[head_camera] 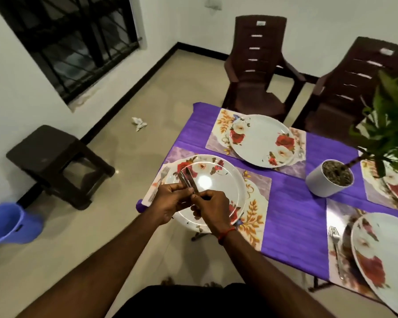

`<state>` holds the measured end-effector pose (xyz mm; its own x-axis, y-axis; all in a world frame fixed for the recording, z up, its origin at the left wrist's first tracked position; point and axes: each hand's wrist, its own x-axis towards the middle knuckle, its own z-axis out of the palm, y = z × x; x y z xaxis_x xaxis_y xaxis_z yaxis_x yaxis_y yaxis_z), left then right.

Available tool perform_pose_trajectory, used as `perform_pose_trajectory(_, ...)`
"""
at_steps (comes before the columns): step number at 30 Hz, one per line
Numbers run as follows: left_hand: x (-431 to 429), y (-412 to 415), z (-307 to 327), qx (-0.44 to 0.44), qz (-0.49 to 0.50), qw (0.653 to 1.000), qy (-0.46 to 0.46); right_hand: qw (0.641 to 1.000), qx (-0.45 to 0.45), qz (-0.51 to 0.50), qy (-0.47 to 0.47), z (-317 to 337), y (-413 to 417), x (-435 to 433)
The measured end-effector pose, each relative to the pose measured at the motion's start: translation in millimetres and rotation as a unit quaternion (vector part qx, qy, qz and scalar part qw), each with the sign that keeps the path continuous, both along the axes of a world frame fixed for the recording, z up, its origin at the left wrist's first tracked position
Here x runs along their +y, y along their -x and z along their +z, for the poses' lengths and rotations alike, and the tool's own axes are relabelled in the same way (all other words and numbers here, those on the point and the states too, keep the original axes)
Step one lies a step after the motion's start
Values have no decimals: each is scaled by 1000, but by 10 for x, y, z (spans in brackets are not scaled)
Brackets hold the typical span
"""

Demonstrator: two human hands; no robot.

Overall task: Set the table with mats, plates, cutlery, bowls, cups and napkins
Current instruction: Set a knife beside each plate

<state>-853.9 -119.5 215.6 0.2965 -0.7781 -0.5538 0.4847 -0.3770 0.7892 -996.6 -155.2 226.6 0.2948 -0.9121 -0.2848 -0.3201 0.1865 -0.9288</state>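
A bunch of metal cutlery is held over the near-left floral plate, which lies on a floral mat. My left hand grips the handles, and my right hand pinches one piece in the bunch. A fork lies on the mat left of that plate. A second plate sits on its mat at the far side. A third plate lies at the near right with a fork to its left. A fourth place setting shows partly behind the plant.
A potted plant in a white pot stands mid-table on the purple cloth. Two brown chairs stand at the far side. A dark stool, a blue bucket and crumpled paper are on the floor at left.
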Motion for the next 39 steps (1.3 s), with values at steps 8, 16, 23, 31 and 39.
perform_pose_trajectory(8, -149, 189, -30, 55, -79, 995, -16, 995, 41, -81, 28, -93, 197, 179)
perform_pose_trajectory(16, -280, 470, -101, 53, -177, 982, -35, 984, 97, -142, 35, -72, 522, 236)
perform_pose_trajectory(23, -564, 685, -52, 39, -199, 978, -44, 980, 102, -170, 22, -43, 731, 35)
perform_pose_trajectory(31, -947, 718, -46, 15, -184, 980, -71, 986, 81, -141, 23, -128, 779, -345)
perform_pose_trajectory(39, -1184, 720, -146, -39, -207, 973, -93, 989, 26, -144, -27, -338, 846, -585)
